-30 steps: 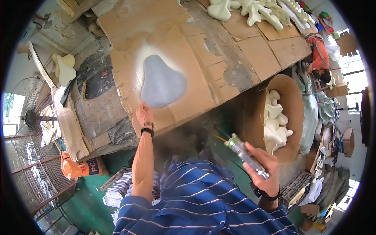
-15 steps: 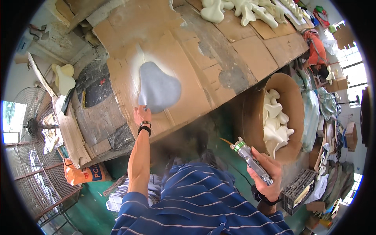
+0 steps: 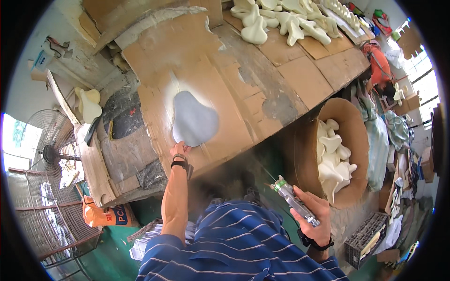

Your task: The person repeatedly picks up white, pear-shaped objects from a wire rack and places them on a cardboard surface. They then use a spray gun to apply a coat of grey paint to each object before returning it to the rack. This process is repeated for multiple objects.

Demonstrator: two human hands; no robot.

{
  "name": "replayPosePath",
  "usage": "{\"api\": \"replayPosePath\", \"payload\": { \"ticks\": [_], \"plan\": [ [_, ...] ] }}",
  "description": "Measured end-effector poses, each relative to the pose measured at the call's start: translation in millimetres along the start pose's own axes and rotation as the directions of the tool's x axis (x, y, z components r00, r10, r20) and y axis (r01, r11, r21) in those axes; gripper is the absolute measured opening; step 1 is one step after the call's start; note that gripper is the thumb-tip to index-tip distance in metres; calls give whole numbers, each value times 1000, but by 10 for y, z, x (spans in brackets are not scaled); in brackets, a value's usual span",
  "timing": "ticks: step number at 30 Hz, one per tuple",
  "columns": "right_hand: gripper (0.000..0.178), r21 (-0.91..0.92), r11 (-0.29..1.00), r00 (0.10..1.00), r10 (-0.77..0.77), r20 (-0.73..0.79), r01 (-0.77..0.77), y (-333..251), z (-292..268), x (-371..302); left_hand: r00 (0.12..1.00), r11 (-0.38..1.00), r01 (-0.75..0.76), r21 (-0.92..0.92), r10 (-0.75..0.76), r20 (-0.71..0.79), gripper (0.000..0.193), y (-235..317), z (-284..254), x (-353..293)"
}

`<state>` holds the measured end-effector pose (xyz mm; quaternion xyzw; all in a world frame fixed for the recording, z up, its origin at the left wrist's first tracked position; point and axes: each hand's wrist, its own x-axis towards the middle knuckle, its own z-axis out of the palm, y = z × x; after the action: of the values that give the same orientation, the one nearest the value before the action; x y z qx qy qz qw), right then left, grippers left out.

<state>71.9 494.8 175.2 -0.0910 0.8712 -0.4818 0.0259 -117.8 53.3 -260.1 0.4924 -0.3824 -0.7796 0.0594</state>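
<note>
A grey, saddle-shaped piece (image 3: 196, 119) lies on the sheet of cardboard (image 3: 234, 133) that covers the worktable, a pale sprayed haze around its edge. My left hand (image 3: 180, 150) has its fingers closed on the lower left corner of this piece. A dark band and a bracelet circle that wrist. Away from the table, in front of my body, my right hand (image 3: 313, 215) is wrapped round a metal spray gun (image 3: 296, 201) with a green ring near its front. The gun tilts up and left, towards the table edge. Its trigger is hidden by my fingers.
At right stands a round cardboard bin (image 3: 358, 150) of cream moulded pieces (image 3: 333, 161). More cream pieces (image 3: 281, 21) cover the table's far end. Left are a cream saddle shape (image 3: 89, 105), a caged fan (image 3: 49, 152) and an orange sack (image 3: 101, 213). A dark crate (image 3: 365, 239) sits lower right.
The whole view has shifted, so the table sits lower in it. My left hand stays at the grey piece's corner. The spray gun has come slightly left, closer to my body.
</note>
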Motion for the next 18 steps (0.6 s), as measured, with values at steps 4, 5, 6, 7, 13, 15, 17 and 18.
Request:
{"api": "replayPosePath", "payload": {
  "ticks": [4,5,6,7,13,15,17,18],
  "plan": [
    [50,8,999,999,-36,-18,36,56,-4,-69,977,966,47,-255,8,211,25,188,167,21],
    [50,20,999,999,-44,3,44,72,-4,-76,944,952,-2,-306,103,312,18,357,198,18],
    [49,34,998,998,-57,32,56,89,0,-62,895,930,-53,-363,205,395,12,551,198,9],
    [49,26,999,998,-44,44,42,130,24,-48,890,906,-84,-415,256,378,14,674,468,-227],
    [60,66,995,989,-81,127,73,281,87,76,677,735,-273,-621,605,419,36,1760,757,-2233],
    [58,62,994,976,-103,190,92,267,149,164,641,667,-271,-694,663,386,41,1920,465,-2837],
    [56,59,990,949,-140,284,128,195,231,251,636,593,-300,-747,708,306,46,1858,33,-3135],
    [54,61,994,930,-102,354,85,163,256,291,648,560,-324,-763,719,252,47,1776,-198,-3226]
  ]
}}
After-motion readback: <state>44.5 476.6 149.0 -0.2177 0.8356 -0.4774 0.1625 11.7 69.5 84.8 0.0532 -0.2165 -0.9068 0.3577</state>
